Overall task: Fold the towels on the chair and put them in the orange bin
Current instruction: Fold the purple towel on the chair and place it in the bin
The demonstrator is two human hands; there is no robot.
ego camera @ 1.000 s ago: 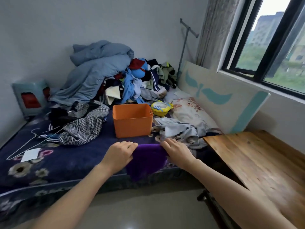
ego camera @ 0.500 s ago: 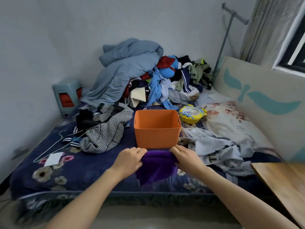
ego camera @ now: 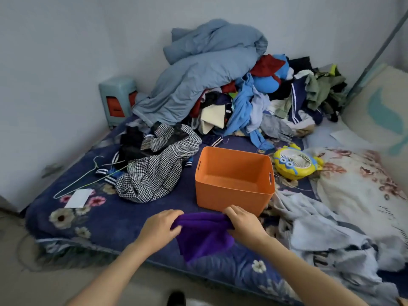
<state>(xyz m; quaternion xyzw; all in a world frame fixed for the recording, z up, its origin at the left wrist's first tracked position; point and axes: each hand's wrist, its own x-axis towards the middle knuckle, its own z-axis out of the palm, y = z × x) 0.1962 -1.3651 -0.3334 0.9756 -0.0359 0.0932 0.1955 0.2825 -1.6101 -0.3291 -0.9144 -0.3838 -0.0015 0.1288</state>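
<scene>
- Head view: left hand (ego camera: 160, 226) and right hand (ego camera: 244, 223) each grip a top corner of the purple towel (ego camera: 204, 236), fingers curled over its edge.
- Towel hangs above the bed (ego camera: 114, 219), just before the orange bin (ego camera: 235, 183).

Left hand (ego camera: 160, 228), right hand (ego camera: 244, 224) gripping purple towel (ego camera: 204, 237), orange bin (ego camera: 234, 203)

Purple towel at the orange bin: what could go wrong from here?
1. The purple towel is gripped only along its top edge by the left hand and right hand; its fold may fall open going in.
2. The orange bin sits empty on soft bedding; towel dragging over its near rim might tip it.
</scene>
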